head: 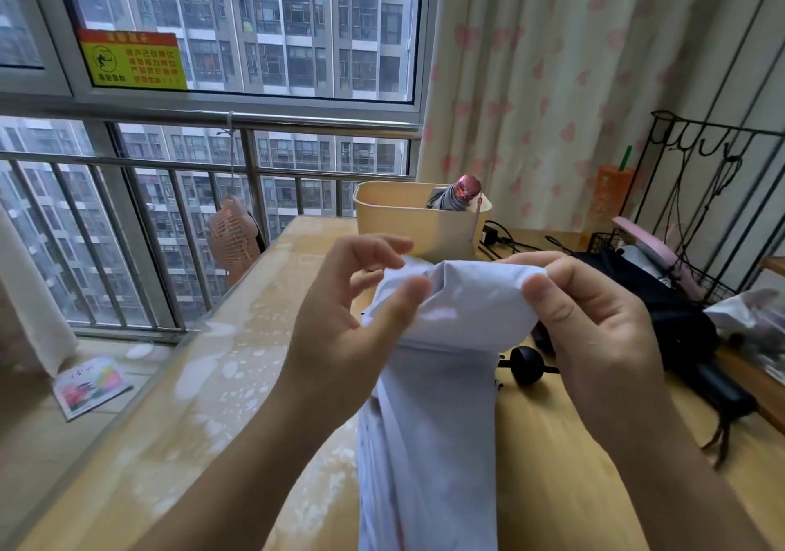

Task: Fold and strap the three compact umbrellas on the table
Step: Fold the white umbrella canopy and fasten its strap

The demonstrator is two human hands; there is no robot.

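Observation:
A pale lavender compact umbrella (441,380) stands nearly upright in front of me, its loose fabric bunched at the top. My left hand (352,321) pinches a fold of that fabric between thumb and fingers at the upper left. My right hand (594,321) grips the bunched top from the right. A black umbrella (679,329) lies on the table to the right, its round black handle (526,365) near my right wrist. A third umbrella with a pinkish handle (461,193) stands in the beige bin (399,219) behind.
The wooden table (221,401) runs along a window with a metal railing (212,159). A small pink fan (233,236) sits at the far left edge. Black cables (505,240), a wire rack (713,193) and a plastic bag (747,316) crowd the right side.

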